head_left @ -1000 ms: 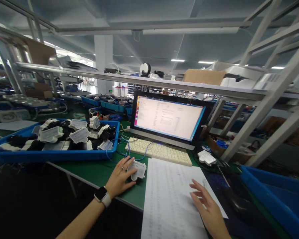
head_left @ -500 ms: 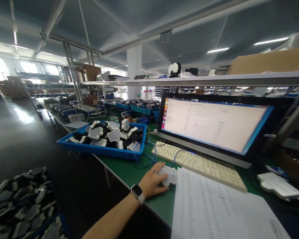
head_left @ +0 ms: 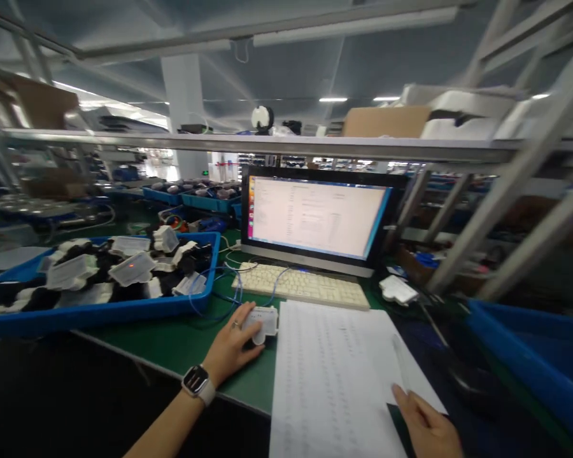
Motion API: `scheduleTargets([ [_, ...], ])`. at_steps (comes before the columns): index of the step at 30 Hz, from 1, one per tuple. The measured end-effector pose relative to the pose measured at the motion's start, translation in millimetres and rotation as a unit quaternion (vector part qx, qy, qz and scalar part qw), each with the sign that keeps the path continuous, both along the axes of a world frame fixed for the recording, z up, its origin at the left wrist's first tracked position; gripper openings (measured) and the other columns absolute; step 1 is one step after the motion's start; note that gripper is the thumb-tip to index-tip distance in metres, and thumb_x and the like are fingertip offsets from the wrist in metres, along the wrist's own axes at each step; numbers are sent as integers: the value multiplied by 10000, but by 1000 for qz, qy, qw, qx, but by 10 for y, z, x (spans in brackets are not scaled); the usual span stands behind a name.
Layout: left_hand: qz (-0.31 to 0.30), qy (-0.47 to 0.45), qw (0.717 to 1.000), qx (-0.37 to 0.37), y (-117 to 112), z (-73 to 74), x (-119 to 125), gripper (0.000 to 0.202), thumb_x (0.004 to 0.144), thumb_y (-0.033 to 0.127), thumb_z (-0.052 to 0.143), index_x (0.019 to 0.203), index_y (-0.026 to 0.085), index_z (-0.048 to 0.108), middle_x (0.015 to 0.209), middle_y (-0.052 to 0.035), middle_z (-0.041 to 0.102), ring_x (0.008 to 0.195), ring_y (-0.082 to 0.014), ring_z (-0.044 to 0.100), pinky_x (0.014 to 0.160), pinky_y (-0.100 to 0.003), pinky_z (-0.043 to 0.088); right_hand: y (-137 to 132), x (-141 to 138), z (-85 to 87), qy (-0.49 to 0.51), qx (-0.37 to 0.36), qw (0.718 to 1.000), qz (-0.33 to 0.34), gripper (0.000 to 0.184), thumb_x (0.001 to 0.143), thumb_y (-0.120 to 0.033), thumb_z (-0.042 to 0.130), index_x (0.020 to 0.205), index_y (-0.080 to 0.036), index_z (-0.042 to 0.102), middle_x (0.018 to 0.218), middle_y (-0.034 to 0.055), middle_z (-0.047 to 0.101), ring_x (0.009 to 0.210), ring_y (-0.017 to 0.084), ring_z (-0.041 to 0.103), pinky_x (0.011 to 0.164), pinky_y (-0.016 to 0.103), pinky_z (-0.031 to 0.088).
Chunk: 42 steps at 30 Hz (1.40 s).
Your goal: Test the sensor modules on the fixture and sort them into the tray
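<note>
My left hand (head_left: 232, 343), with a watch at the wrist, lies over a small white plastic-cased device (head_left: 266, 323) on the green tabletop. The fingers curve over its left side and top. My right hand (head_left: 424, 420) is at the lower right over printed sheets (head_left: 319, 375), its fingers curled together. Just beyond its fingertips a slim clear pen-like object (head_left: 400, 353) shows blurred on the paper; whether the hand grips it or the paper edge is unclear. A white keyboard (head_left: 296, 283) and a lit monitor (head_left: 315, 216) stand behind the sheets.
A blue tray (head_left: 212, 267) heaped with white-and-black devices stands at left, blue cable (head_left: 239, 286) beside it. Another white device (head_left: 398, 289) lies right of the keyboard. A blue bin (head_left: 530, 356) is at far right. A shelf (head_left: 286, 146) crosses above the monitor.
The view has swung right, bringing the right-hand bin and my right hand into sight at the paper. My left hand stays on the same white device.
</note>
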<state>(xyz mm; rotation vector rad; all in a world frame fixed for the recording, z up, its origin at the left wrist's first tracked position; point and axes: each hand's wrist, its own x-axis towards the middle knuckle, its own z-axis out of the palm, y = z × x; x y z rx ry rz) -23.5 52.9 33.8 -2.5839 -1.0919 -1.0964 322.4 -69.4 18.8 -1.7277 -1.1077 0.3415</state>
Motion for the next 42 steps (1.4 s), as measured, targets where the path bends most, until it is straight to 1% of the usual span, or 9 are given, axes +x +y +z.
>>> scheduleTargets([
  [3, -9, 0, 1000, 20, 57, -33, -27, 337, 802, 284, 592, 1133, 244, 541, 1396, -107, 372, 1268, -288, 388, 979, -446, 449, 24, -120, 155, 3, 16, 1000, 20, 555, 662, -702, 473, 460, -229, 264, 484, -37, 221, 444, 103, 273, 395, 242, 303],
  [5, -14, 1, 999, 29, 85, -41, -35, 341, 810, 299, 584, 1144, 254, 533, 1402, -95, 362, 1261, -289, 398, 970, -453, 458, 31, -149, 173, 4, 17, 999, 29, 563, 684, -702, 448, 489, -237, 200, 501, -50, 166, 450, 93, 222, 395, 240, 257],
  [7, -16, 2, 999, 37, 94, -36, -36, 342, 811, 315, 580, 1144, 251, 531, 1401, -95, 362, 1255, -294, 405, 958, -459, 468, 23, -151, 150, 1, 20, 999, 35, 561, 701, -693, 439, 504, -239, 177, 510, -56, 145, 458, 90, 199, 403, 240, 227],
  [12, -18, 14, 999, 49, 88, -14, -31, 343, 815, 332, 575, 1141, 234, 525, 1385, -114, 373, 1244, -300, 415, 953, -470, 471, -1, -128, 90, 5, 28, 999, 38, 530, 742, -636, 445, 524, -237, 171, 523, -60, 148, 473, 90, 198, 429, 242, 213],
  [18, -13, 16, 999, 40, 90, -23, -38, 341, 818, 329, 571, 1140, 225, 534, 1387, -123, 366, 1253, -314, 401, 948, -476, 472, 21, -124, 67, -5, 32, 999, 39, 519, 745, -622, 451, 521, -238, 183, 526, -61, 153, 474, 91, 211, 438, 242, 222],
  [27, -12, 23, 999, 29, 52, -2, -18, 317, 813, 273, 584, 1114, 192, 530, 1372, -164, 354, 1259, -328, 379, 963, -491, 452, -3, -110, 72, -29, 25, 998, 43, 534, 736, -662, 424, 503, -235, 205, 509, -59, 161, 458, 94, 228, 407, 233, 245],
  [33, -9, 21, 1000, 18, 37, -14, -10, 333, 796, 262, 607, 1112, 185, 532, 1368, -170, 353, 1274, -331, 358, 977, -480, 443, -1, -105, 77, -29, 11, 999, 38, 539, 699, -680, 445, 495, -237, 216, 517, -53, 163, 451, 96, 230, 396, 233, 268],
  [39, -6, 15, 1000, 10, 23, -18, -2, 350, 779, 250, 626, 1112, 192, 534, 1377, -166, 344, 1273, -330, 357, 989, -484, 429, -21, -80, 58, -39, 6, 999, 30, 506, 701, -627, 466, 494, -233, 225, 509, -49, 180, 444, 96, 251, 394, 226, 277],
  [42, -6, 10, 1000, 7, 15, -4, 4, 350, 762, 253, 645, 1092, 193, 544, 1366, -160, 369, 1269, -323, 366, 993, -474, 428, -29, -71, 51, -40, 7, 999, 25, 484, 690, -602, 493, 483, -227, 267, 497, -45, 214, 436, 97, 273, 396, 223, 297],
])
